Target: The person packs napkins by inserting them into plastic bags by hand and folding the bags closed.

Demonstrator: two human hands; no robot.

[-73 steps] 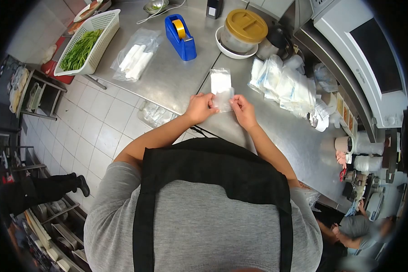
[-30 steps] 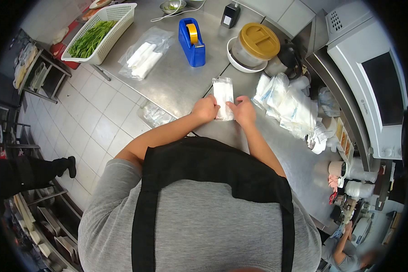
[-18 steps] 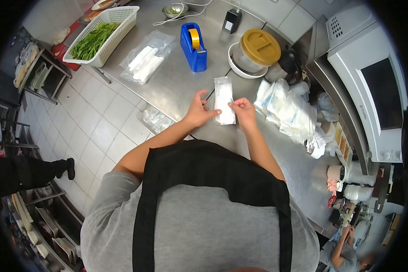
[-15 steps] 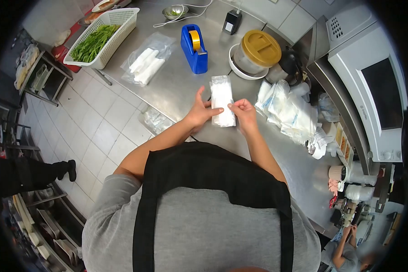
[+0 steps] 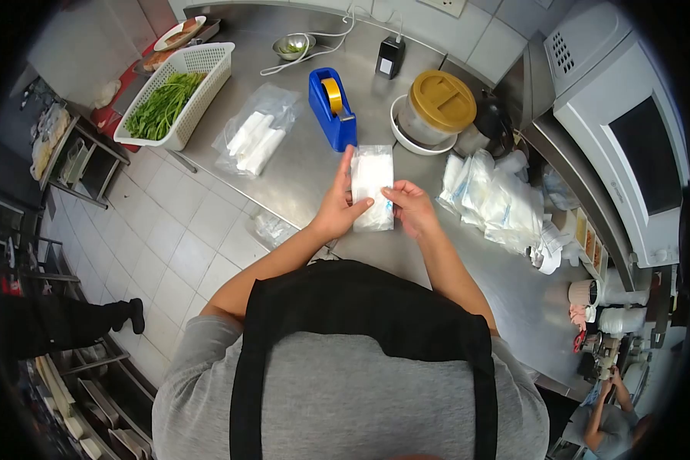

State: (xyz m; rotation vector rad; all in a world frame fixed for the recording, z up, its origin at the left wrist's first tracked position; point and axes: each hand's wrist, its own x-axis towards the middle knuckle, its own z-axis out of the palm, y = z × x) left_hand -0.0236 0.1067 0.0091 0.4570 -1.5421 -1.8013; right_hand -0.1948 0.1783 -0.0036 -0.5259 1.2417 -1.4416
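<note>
A flat white packet in clear plastic (image 5: 372,180) is upright between my two hands, over the steel counter (image 5: 299,180). My left hand (image 5: 337,205) touches its left edge, thumb on the front, index finger stretched up along the side. My right hand (image 5: 409,205) pinches the packet's right edge between thumb and curled fingers. Just beyond the packet stands a blue tape dispenser (image 5: 332,123) with a yellow roll. To the left lies a clear bag of white rolls (image 5: 254,142). A pile of white plastic packets (image 5: 492,201) lies to the right.
A white basket (image 5: 184,134) of green vegetables stands at the left. Behind are a metal bowl (image 5: 292,47), a black adapter (image 5: 389,57) and a gold-lidded container (image 5: 442,101). A microwave (image 5: 629,146) is at the right. One person's legs (image 5: 92,316) and another person (image 5: 615,418) are nearby.
Both hands have stayed at the packet, which was folded or hidden in part earlier and now shows its full length. My left fingers have opened from a grip. The view has tilted upward slightly.
</note>
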